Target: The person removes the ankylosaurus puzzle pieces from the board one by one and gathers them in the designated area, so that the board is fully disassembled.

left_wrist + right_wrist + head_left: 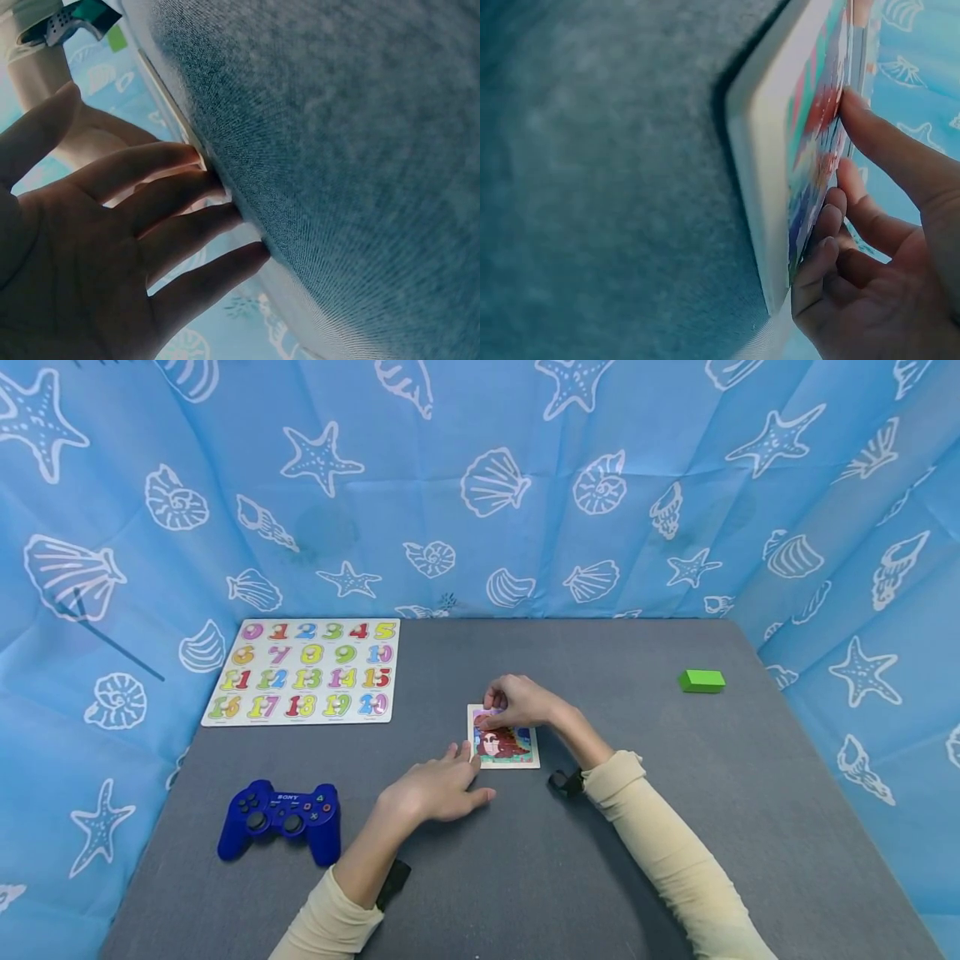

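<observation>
A small square jigsaw puzzle [504,745] with a pale frame and a colourful picture, red-brown in its middle, lies flat on the grey table. My right hand [521,702] is over its upper left part, thumb and index finger pinching at a puzzle piece there; whether that piece is raised is hidden. In the right wrist view the thumb [877,131] meets the picture and the other fingers curl beside it. At the puzzle's left edge, my left hand [435,789] rests with spread fingers, their tips [191,154] touching the frame and table.
A board of coloured numbers [300,672] lies at the back left. Nearer on the left is a blue game controller [281,818]. A green block [702,681] sits at the back right. Blue shell-patterned curtain [480,552] borders the table's back and sides.
</observation>
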`<state>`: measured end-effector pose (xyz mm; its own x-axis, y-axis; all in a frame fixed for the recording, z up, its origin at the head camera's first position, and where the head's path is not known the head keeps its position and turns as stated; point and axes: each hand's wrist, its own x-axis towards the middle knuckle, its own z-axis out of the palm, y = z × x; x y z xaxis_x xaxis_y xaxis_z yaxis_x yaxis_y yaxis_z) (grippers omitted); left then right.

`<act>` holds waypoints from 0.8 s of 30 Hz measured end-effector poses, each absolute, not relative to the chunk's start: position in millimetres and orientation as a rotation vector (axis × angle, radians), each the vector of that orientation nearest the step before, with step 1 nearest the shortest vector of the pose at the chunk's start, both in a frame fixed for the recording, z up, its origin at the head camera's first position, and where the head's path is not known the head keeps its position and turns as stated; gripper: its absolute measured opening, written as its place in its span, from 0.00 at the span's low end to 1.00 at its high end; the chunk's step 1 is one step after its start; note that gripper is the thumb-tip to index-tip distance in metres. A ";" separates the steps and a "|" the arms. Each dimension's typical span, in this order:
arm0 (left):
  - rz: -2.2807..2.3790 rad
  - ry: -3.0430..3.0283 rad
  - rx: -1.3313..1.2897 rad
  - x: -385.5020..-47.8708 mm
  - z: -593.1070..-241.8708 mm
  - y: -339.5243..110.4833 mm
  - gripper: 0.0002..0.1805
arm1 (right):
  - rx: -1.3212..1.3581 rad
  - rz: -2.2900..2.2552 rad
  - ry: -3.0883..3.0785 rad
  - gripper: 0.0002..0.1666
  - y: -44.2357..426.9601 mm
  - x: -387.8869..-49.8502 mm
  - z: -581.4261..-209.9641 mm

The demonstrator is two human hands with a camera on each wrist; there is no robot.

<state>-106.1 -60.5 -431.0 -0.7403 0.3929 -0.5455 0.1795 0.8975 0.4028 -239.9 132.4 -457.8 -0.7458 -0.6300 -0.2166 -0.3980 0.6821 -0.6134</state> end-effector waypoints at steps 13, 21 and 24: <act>0.449 2.405 0.419 -106.2 -435.2 -60.8 0.40 | -0.806 -0.759 2.540 0.11 130.2 -231.8 -454.2; 0.453 2.420 0.429 -101.7 -426.8 -60.4 0.41 | -0.855 -0.772 2.533 0.16 127.3 -229.9 -454.6; 0.455 2.419 0.428 -101.4 -425.7 -60.4 0.41 | -0.854 -0.742 2.527 0.17 124.9 -228.9 -452.5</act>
